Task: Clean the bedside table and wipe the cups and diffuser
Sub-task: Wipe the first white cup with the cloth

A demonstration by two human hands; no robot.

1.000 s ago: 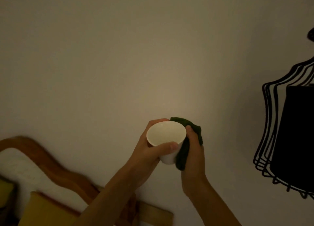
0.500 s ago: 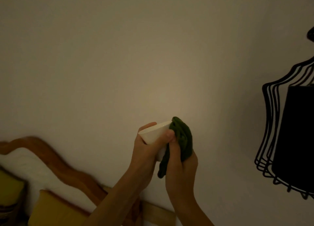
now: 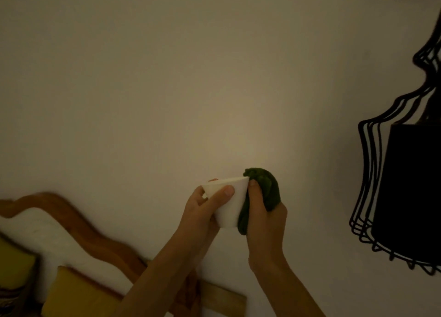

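Left hand (image 3: 205, 207) grips a white cup (image 3: 230, 202) held up in the air in front of the wall, thumb laid across the cup's near side just under the rim and the other fingers curled round the far side, where only a fingertip shows above the rim. That cup is tilted, its open mouth turned up and away so the inside cannot be seen, its narrower base pointing down toward the person. Touching the cup's right side, the right hand (image 3: 265, 211) clutches a bunched dark green cloth (image 3: 262, 190); the thumb presses the cloth against the cup near the rim, and the cloth wraps from above the rim down along the cup's side to its base. Both bare forearms rise from the bottom edge of the view.

Below and behind the arms, a pale wooden ledge (image 3: 224, 300) runs along the foot of the wall. To the left of it stands a bed's headboard (image 3: 78, 223) with a wavy brown wooden frame around a white padded panel, and yellow cushions (image 3: 78, 295) lean in front of it at the bottom left.

Farther off on the right hangs a black lamp (image 3: 410, 197), a dark shade inside a cage of thin black wires. Behind everything is a plain cream wall (image 3: 167, 78), dimly lit.
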